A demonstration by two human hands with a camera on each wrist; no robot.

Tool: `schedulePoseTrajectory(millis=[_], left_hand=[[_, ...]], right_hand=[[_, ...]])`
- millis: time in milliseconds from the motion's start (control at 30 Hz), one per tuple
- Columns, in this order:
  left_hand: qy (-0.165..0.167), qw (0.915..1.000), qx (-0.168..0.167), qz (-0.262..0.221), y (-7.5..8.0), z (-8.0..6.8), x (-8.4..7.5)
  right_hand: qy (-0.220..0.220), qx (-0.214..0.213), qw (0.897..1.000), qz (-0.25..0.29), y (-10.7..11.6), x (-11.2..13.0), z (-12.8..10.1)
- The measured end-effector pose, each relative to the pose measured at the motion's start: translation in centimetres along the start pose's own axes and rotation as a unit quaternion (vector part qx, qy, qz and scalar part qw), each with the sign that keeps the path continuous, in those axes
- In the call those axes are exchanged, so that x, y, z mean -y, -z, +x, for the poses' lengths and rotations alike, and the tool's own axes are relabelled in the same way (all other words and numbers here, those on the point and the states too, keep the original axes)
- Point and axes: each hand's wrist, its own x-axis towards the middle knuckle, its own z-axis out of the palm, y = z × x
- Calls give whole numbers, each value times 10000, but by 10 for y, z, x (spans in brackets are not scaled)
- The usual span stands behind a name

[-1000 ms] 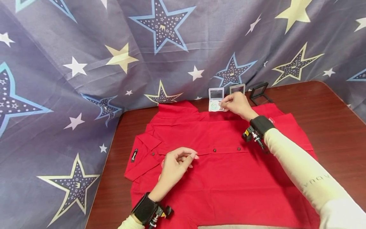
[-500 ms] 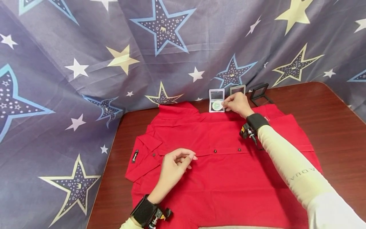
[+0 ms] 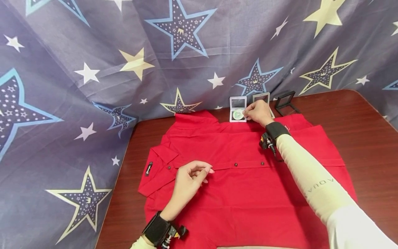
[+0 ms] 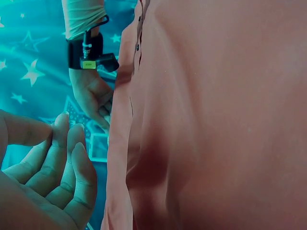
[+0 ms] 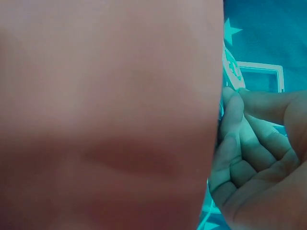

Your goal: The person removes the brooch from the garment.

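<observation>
A red short-sleeved shirt (image 3: pixel 248 180) lies spread flat on the dark wooden table (image 3: pixel 357 124), buttons fastened. My left hand (image 3: pixel 206 171) rests on the shirt's placket near the collar, fingers loosely curled and holding nothing; in the left wrist view the left hand (image 4: pixel 62 163) is bare beside the shirt (image 4: pixel 216 120). My right hand (image 3: pixel 247 112) reaches past the shirt's far edge and pinches a round white-and-green badge (image 3: pixel 238 114) that lies in an open white square case (image 3: pixel 238 103). In the right wrist view the fingertips (image 5: pixel 235 98) hold the badge (image 5: pixel 229 64) by its edge.
Beside the white case, a grey case (image 3: pixel 261 97) and a black case (image 3: pixel 286 101) stand open against the star-patterned blue cloth (image 3: pixel 155 69). That cloth hangs behind the table and down its left side. Bare wood shows to the right of the shirt.
My right hand has carried the badge a little farther back, from tilted above the shirt's edge to flat in the white case. The left hand has not moved.
</observation>
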Motion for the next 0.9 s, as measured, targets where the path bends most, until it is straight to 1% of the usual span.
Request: schedulePoseTrajectory(millis=[167,267,333,467,567,700,900], left_hand=[[114,9999,32,15,-1,1,0],[91,9999,39,28,-1,2,1],[47,10000,24,17,0,2,1],[41,10000,-19,11,4,2,2],[72,9999,-82,18,8,2,3],[43,9996,-239,118,15,4,3],[-77,9972,-512,535,32,7,4]], right_hand=[[8,-89,9996,-255,1,0,3],[19,-140,9997,-213,3,1,2],[52,-218,9993,-290,5,3,2],[102,-278,9977,-605,8,4,-1],[107,-233,9970,-724,10,3,-3],[233,-268,9967,-731,13,0,-7],[554,-203,9972,-450,16,1,-17]])
